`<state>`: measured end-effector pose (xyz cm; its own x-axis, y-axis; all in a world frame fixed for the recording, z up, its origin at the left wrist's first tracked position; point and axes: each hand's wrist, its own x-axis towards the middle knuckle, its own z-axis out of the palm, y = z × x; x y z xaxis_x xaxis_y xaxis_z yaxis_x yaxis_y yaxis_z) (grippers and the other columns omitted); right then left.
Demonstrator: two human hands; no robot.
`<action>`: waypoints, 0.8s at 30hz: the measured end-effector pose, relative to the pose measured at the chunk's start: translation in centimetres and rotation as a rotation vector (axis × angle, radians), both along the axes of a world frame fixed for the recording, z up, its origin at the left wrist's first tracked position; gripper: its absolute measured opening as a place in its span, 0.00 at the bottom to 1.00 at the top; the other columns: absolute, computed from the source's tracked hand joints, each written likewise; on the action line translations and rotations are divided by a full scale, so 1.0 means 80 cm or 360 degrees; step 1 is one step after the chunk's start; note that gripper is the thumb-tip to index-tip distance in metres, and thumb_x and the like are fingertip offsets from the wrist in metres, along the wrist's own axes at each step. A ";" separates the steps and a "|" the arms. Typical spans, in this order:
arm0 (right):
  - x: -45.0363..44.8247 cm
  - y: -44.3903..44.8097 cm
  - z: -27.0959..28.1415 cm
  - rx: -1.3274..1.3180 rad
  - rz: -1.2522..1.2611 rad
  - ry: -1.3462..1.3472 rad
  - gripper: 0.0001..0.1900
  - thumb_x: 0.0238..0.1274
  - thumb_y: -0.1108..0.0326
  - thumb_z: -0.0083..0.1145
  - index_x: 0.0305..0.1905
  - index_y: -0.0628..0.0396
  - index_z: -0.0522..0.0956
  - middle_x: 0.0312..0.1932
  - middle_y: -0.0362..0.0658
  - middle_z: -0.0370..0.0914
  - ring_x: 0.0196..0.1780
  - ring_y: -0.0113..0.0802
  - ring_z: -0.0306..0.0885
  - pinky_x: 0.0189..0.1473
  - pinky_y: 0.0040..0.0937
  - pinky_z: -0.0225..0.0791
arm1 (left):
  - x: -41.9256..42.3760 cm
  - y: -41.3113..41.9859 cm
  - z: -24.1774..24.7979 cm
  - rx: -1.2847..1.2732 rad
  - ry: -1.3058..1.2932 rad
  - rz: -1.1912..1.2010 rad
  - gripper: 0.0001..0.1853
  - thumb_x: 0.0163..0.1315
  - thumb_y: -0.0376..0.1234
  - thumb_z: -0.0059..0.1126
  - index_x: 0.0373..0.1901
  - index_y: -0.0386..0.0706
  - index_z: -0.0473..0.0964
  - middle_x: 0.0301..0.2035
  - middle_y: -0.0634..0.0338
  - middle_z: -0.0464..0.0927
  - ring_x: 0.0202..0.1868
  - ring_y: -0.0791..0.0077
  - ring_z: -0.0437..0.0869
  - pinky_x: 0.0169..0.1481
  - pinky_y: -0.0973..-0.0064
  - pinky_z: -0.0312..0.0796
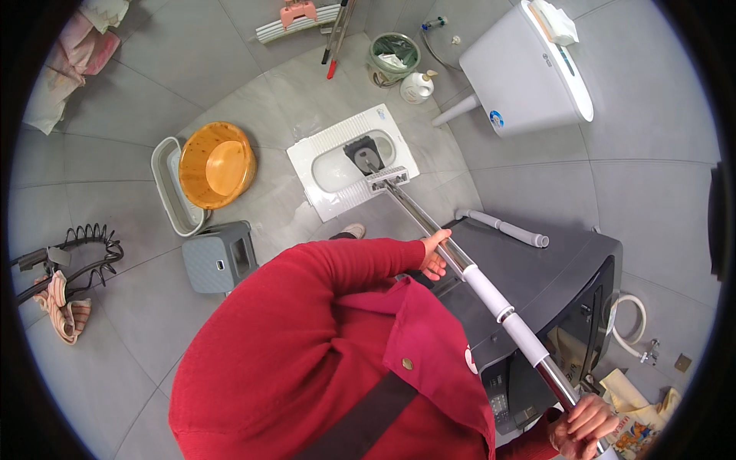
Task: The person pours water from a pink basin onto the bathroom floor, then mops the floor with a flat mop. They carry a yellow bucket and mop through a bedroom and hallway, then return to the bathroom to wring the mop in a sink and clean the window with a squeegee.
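A mop [388,179] with a white slotted head and a long metal-and-white pole slants down to the right from a white squat toilet [339,184]. Its head is over the toilet's near side. Beside it, a dark piece [357,150] lies around the drain; whether it belongs to the mop is unclear. My left hand [435,256] loosely holds the metal part of the pole, thumb across it and fingers partly spread. Farther up the pole, near the lower right corner, my right hand [583,425] is wrapped around it.
A dark washing machine [517,276] with a grey hose [509,228] on top stands right. Left are an orange basin [218,165], a pale tub [172,195] and a grey stool [215,259]. Beyond the toilet stand a bin [379,75] and a pump bottle [416,89]; a cistern [523,75] hangs upper right.
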<state>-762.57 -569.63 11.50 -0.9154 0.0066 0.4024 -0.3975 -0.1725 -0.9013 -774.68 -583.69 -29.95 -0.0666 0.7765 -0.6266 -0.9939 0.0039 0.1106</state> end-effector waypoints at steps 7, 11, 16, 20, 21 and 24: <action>0.027 0.007 0.008 0.0132 -0.0170 -0.0054 0.12 0.47 0.59 0.51 0.22 0.50 0.62 0.11 0.36 0.61 0.14 0.26 0.59 0.21 0.25 0.58 | 0.018 0.015 0.006 0.0003 0.0217 -0.0194 0.41 0.49 0.71 0.27 0.32 0.43 0.74 0.19 0.61 0.70 0.23 0.68 0.77 0.32 0.62 0.72; 0.028 0.005 0.005 0.0131 -0.0170 -0.0070 0.12 0.48 0.59 0.52 0.22 0.50 0.62 0.11 0.36 0.60 0.14 0.26 0.60 0.21 0.25 0.58 | 0.019 0.010 0.001 -0.0036 0.0203 -0.0243 0.40 0.49 0.71 0.29 0.31 0.45 0.74 0.19 0.61 0.70 0.22 0.68 0.77 0.29 0.62 0.72; 0.029 0.005 0.005 0.0141 -0.0120 -0.0088 0.12 0.50 0.60 0.51 0.22 0.50 0.62 0.13 0.36 0.60 0.15 0.26 0.59 0.22 0.27 0.56 | 0.021 0.021 -0.006 -0.0143 0.0071 -0.0040 0.31 0.50 0.66 0.39 0.27 0.47 0.70 0.22 0.60 0.72 0.27 0.67 0.79 0.34 0.63 0.72; 0.028 -0.006 0.001 0.0006 -0.0285 -0.0113 0.12 0.53 0.60 0.50 0.21 0.50 0.62 0.14 0.36 0.58 0.18 0.27 0.56 0.26 0.29 0.52 | 0.013 0.043 -0.014 -0.0330 -0.0122 0.0611 0.17 0.51 0.50 0.53 0.27 0.46 0.67 0.27 0.58 0.75 0.33 0.64 0.80 0.39 0.59 0.74; 0.025 -0.013 0.000 -0.0061 -0.0421 -0.0151 0.12 0.53 0.63 0.50 0.22 0.51 0.61 0.15 0.37 0.58 0.20 0.27 0.56 0.30 0.27 0.54 | 0.007 0.045 -0.017 -0.0353 -0.0186 0.0815 0.14 0.51 0.46 0.55 0.27 0.46 0.67 0.28 0.58 0.75 0.34 0.63 0.81 0.40 0.58 0.74; 0.019 -0.021 0.002 -0.0250 -0.0359 -0.0251 0.13 0.60 0.65 0.47 0.26 0.53 0.56 0.22 0.38 0.54 0.30 0.30 0.54 0.49 0.29 0.52 | -0.008 0.045 -0.013 -0.0302 -0.0314 0.1080 0.12 0.52 0.40 0.57 0.28 0.44 0.66 0.28 0.57 0.74 0.35 0.61 0.81 0.44 0.58 0.74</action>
<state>-761.07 -571.31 11.64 -0.9347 0.2677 0.2337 -0.2991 -0.2377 -0.9241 -775.30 -580.06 -30.96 -0.3661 0.4812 -0.7965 -0.7858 -0.6184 -0.0124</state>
